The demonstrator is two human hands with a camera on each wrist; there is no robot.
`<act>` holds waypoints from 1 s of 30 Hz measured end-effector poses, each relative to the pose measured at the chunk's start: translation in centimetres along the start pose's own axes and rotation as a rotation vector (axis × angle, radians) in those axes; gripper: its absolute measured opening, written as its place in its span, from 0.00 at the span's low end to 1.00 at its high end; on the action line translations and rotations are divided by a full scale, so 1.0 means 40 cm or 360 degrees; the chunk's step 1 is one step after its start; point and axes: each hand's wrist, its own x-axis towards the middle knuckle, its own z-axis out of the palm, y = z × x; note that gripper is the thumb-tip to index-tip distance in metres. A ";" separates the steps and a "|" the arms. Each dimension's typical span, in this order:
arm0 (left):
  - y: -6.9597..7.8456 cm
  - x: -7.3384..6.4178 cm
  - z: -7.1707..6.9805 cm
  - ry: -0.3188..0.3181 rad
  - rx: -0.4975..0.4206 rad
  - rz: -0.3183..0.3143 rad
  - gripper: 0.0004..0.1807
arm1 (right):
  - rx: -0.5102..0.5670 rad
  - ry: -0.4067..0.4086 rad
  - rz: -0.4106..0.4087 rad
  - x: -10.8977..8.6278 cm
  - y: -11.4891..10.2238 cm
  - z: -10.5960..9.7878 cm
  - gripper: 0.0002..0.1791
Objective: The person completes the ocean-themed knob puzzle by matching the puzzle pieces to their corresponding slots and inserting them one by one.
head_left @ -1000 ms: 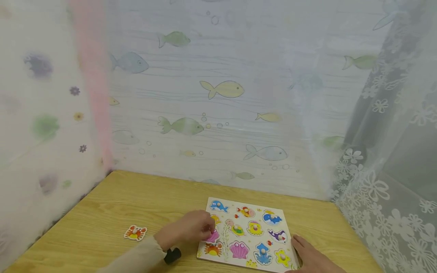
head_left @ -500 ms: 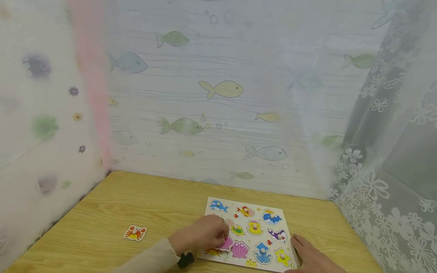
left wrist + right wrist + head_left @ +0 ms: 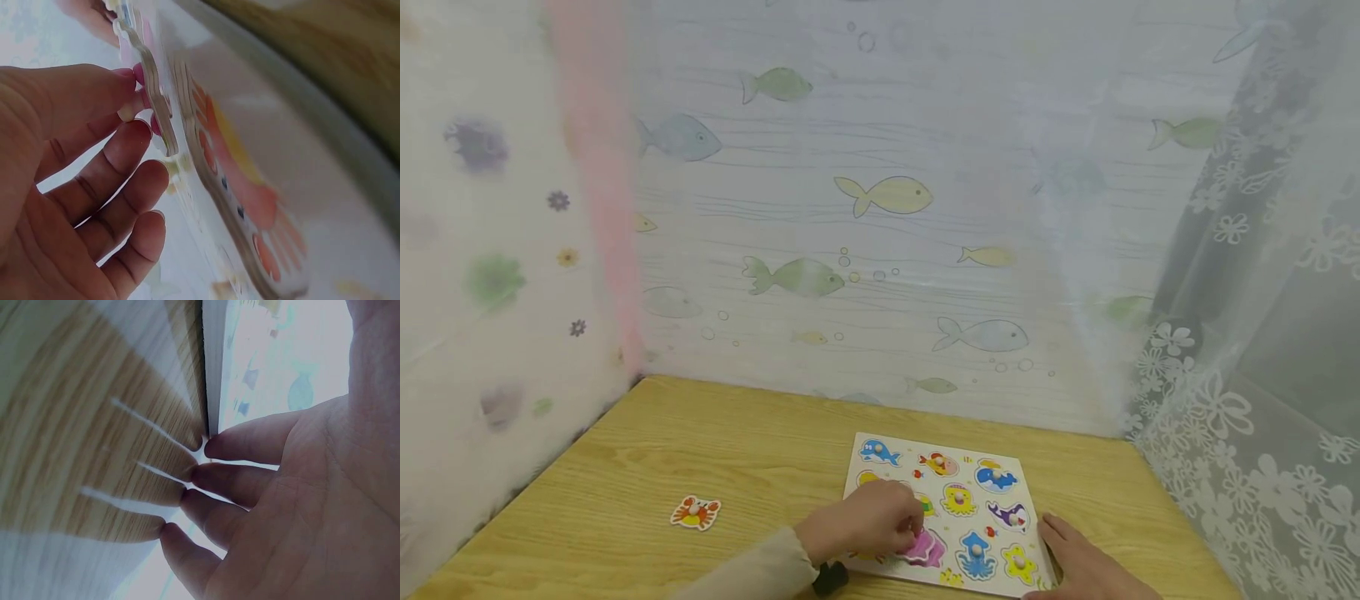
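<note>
A pegged puzzle board (image 3: 910, 454) with sea animals lies on the table. My left hand (image 3: 880, 517) is over its lower left part, pinching a pink shell puzzle piece (image 3: 153, 84) by its knob between thumb and fingertips. Seen from the head, the piece lies over the printed pink shell place on the board. A crab-shaped place (image 3: 240, 181) shows at the board's left edge in the left wrist view. My right hand (image 3: 1086, 567) rests against the board's right edge, its fingertips down on the table in the right wrist view.
A red crab puzzle piece (image 3: 696, 512) lies on the wooden table (image 3: 737, 442), left of the board. Other pieces sit in the board, among them a blue squid (image 3: 976, 554) and a yellow star (image 3: 1019, 565). Fish-patterned curtain (image 3: 880, 292) hangs behind the table.
My left hand has carried the pink shell piece to the right, from above the crab place at the board's left edge to the printed shell. The right hand stays at the board's edge.
</note>
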 end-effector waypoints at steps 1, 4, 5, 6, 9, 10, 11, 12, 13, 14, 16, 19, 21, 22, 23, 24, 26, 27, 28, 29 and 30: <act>0.002 0.002 0.003 -0.0010 -0.0005 -0.0009 0.04 | -0.0002 0.0002 0.0001 0.000 -0.001 0.000 0.59; 0.006 0.008 0.011 -0.0041 -0.0017 -0.0052 0.03 | -0.0007 0.0004 0.0006 -0.001 -0.003 -0.002 0.59; 0.008 0.010 0.013 -0.0051 -0.0012 -0.0063 0.03 | -0.0003 0.0003 0.0015 -0.001 -0.003 -0.002 0.59; 0.009 0.011 0.014 -0.0061 -0.0012 -0.0075 0.03 | -0.0002 0.0001 0.0016 -0.001 -0.004 -0.002 0.59; 0.017 0.014 0.015 -0.0074 0.0013 -0.0087 0.03 | 0.0008 -0.0007 0.0024 0.002 -0.002 0.000 0.59; 0.019 0.015 0.015 -0.0076 0.0015 -0.0090 0.03 | 0.0015 -0.0011 0.0029 0.003 -0.002 0.000 0.59; 0.022 0.016 0.015 -0.0073 0.0026 -0.0086 0.03 | 0.0020 -0.0014 0.0033 0.004 -0.001 0.001 0.59; 0.025 0.017 0.015 -0.0070 0.0033 -0.0080 0.03 | 0.0024 -0.0018 0.0029 0.005 -0.001 0.000 0.59; 0.028 0.018 0.014 -0.0068 0.0037 -0.0079 0.03 | 0.0027 -0.0022 0.0030 0.006 0.000 0.000 0.59; 0.029 0.019 0.015 -0.0063 0.0040 -0.0076 0.03 | 0.0034 -0.0026 0.0034 0.006 -0.001 0.000 0.59; 0.031 0.020 0.016 -0.0050 0.0059 -0.0063 0.04 | 0.0033 -0.0033 0.0037 0.007 -0.001 -0.001 0.59; 0.034 0.022 0.014 -0.0042 0.0076 -0.0041 0.04 | 0.0037 -0.0054 0.0050 0.009 0.001 -0.003 0.59; 0.036 0.023 0.015 -0.0046 0.0079 -0.0042 0.04 | 0.0030 -0.0064 0.0048 0.010 0.004 -0.005 0.58; 0.036 0.024 0.015 -0.0052 0.0073 -0.0050 0.04 | 0.0031 -0.0068 0.0043 0.011 0.005 -0.005 0.58; 0.037 0.024 0.015 -0.0059 0.0068 -0.0061 0.04 | 0.0035 -0.0072 0.0038 0.011 0.007 -0.005 0.57; 0.038 0.025 0.015 -0.0063 0.0067 -0.0073 0.04 | 0.0031 -0.0073 0.0025 0.011 0.008 -0.005 0.57; 0.038 0.025 0.016 -0.0072 0.0065 -0.0095 0.03 | 0.0016 -0.0077 0.0017 0.011 0.010 -0.005 0.57; 0.039 0.026 0.016 -0.0077 0.0063 -0.0103 0.03 | 0.0014 -0.0077 0.0012 0.012 0.010 -0.005 0.57; 0.039 0.026 0.017 -0.0081 0.0062 -0.0109 0.03 | 0.0002 -0.0075 0.0014 0.012 0.010 -0.005 0.57; 0.038 0.027 0.018 -0.0085 0.0060 -0.0115 0.03 | -0.0011 -0.0074 0.0019 0.012 0.010 -0.004 0.57; 0.039 0.027 0.018 -0.0090 0.0054 -0.0124 0.03 | -0.0020 -0.0073 0.0023 0.013 0.009 -0.004 0.57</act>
